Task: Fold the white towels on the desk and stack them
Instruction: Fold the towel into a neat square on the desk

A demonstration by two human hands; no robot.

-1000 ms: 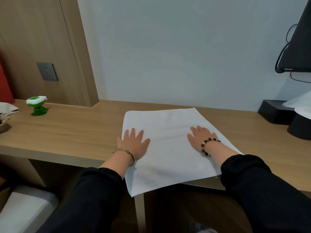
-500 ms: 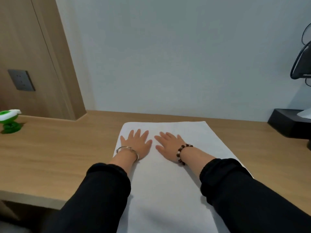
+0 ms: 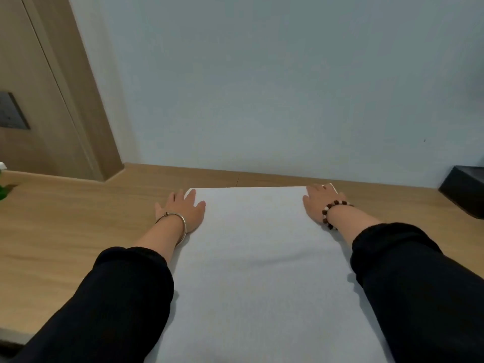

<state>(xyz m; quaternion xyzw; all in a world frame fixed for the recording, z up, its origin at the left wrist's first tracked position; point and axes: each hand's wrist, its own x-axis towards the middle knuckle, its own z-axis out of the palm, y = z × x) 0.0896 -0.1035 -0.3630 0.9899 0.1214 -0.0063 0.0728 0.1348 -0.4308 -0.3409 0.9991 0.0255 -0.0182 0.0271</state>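
Note:
A white towel [image 3: 256, 258] lies spread flat on the wooden desk [image 3: 65, 231], running from near the wall toward me and out of the bottom of the view. My left hand [image 3: 182, 209] rests flat at the towel's far left corner, fingers straight, partly on the desk. My right hand [image 3: 318, 203] lies flat at the far right corner, fingers straight on the cloth.
A black box [image 3: 465, 191] sits at the desk's right edge by the wall. A green object [image 3: 2, 191] peeks in at the far left. A wooden panel with a dark wall socket [image 3: 11, 111] stands at the left.
Both hands slid apart from the towel's middle to its far corners. The camera moved closer and lower over the towel.

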